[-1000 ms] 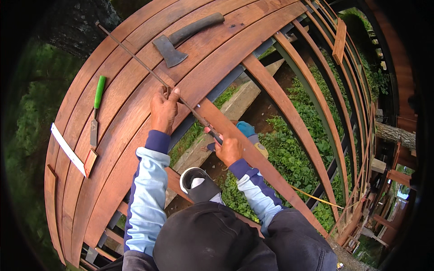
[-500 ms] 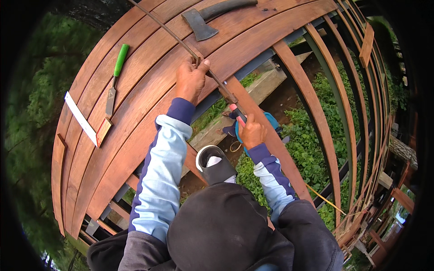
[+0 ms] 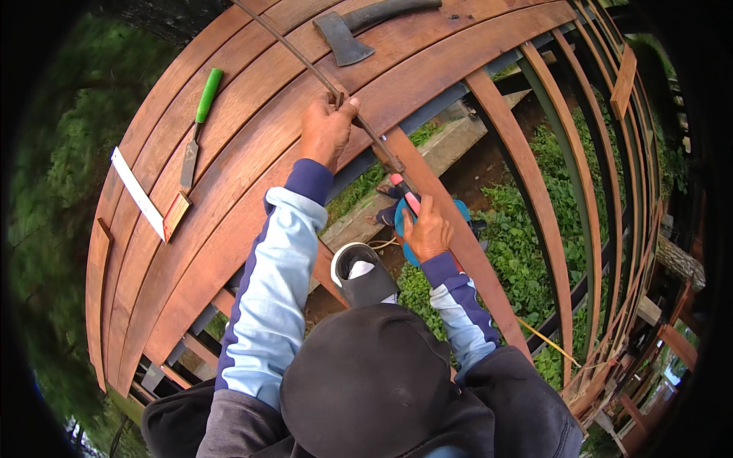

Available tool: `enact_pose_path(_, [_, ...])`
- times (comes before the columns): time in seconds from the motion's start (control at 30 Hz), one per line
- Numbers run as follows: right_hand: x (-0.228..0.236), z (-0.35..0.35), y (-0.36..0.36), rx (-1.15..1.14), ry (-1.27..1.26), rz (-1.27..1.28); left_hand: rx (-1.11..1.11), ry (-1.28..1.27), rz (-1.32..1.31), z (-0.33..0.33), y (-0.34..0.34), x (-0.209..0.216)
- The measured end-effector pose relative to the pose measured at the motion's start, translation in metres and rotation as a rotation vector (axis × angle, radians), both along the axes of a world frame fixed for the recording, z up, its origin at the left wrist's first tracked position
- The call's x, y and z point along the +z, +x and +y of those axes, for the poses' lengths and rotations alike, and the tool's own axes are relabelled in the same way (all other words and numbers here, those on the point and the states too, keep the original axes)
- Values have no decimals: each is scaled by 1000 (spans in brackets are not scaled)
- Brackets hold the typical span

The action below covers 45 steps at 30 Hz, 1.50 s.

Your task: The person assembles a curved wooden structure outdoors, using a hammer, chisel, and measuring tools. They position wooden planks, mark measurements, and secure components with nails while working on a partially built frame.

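A long rusty bar clamp [image 3: 372,137] slants across the plank edge, its far end running out past the top of the view. My left hand [image 3: 324,131] is closed around the bar, near a small metal jaw on it. The clamp's pink-and-black handle [image 3: 407,195] is gripped by my right hand [image 3: 429,231], over the gap in the deck. Another jaw sits on the bar just above the handle. The inner fingers of both hands are partly hidden.
Curved wooden planks [image 3: 252,145] carry an axe [image 3: 343,42], a green-handled chisel [image 3: 200,126] and a try square [image 3: 139,195]. Open joists [image 3: 527,160] stretch right above green plants [image 3: 504,229]. A shoe [image 3: 363,276] is below me. A blue object [image 3: 463,217] shows partly behind my right hand.
Both hands keep their grip on the bar clamp. My right hand has shifted slightly downward with its handle, and the whole view has moved a little.
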State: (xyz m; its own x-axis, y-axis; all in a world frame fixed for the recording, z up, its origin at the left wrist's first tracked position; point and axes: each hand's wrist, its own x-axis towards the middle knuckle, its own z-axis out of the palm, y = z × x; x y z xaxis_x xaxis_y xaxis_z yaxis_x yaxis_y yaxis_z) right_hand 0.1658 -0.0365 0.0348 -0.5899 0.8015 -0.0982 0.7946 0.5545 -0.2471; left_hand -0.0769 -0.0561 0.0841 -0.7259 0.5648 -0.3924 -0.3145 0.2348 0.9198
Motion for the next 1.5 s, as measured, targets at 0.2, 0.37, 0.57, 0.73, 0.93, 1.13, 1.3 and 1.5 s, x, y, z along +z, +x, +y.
enact_pose_path(0.2, [-4, 5, -6, -98, -107, -189, -12, 28, 47, -2, 3, -8])
enact_pose_path(0.37, [-3, 24, -5, -129, -507, 12, -1, 62, 37, -2, 4, -6])
enact_pose_path(0.57, [3, 6, 0, -76, -162, -8, -18, 33, 6, 0, 0, 0])
enact_pose_path(0.73, [0, 1, -4, -101, -138, -210, -29, 19, 24, -3, 0, -4])
enact_pose_path(0.93, [-8, 16, 1, -124, -381, 18, -6, 48, 6, -3, 2, -6])
enact_pose_path(1.13, [-8, 22, -2, -198, -500, 39, -44, 22, -66, -6, -1, -1])
enact_pose_path(1.3, [6, 1, -1, -91, -219, 22, -23, 62, -5, -5, 0, -1])
enact_pose_path(1.5, [-3, 7, -2, -84, -219, -51, -44, 57, 27, -5, 0, -3])
